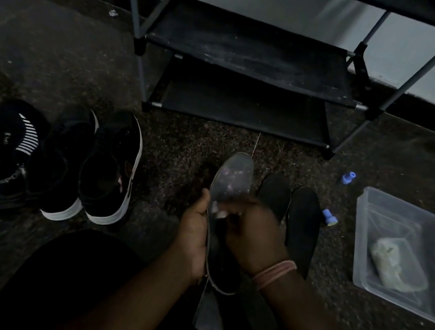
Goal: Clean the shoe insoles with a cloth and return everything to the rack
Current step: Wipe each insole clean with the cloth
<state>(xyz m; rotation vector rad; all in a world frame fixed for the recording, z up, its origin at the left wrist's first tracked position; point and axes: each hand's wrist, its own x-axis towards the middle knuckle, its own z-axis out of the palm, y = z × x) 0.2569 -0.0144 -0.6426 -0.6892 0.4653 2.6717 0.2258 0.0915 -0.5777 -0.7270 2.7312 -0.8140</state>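
Left hand is palm-in with its thumb up along the left edge of a grey insole, fingers wrapped behind it and clamped on it; the forearm comes up from the bottom of the frame. Right hand is knuckles-up across the middle of the insole, wrist bent inward, with a band of pinkish thread round the wrist. Its fingers are curled and pressed together over a small pale scrap, probably the cloth, though it's too dark to tell. The insole stands nearly upright, its rounded toe above the fingers; the surface is dull grey, speckled and scuffed, with a thin pale rim. A flat grey strip hangs below the hands, too dim to identify. Just right of the right fingers, two matte black insoles lie flat side by side on the speckled floor. Further right are two small blue plastic caps and a clear rectangular plastic tub holding a crumpled pale green wad. Left of the left fingers is a pair of black knit sneakers with white soles; further left are more dark shoes, one with a striped collar. Above the fingers is a rack of grey metal tubes with dusty black fabric shelves.
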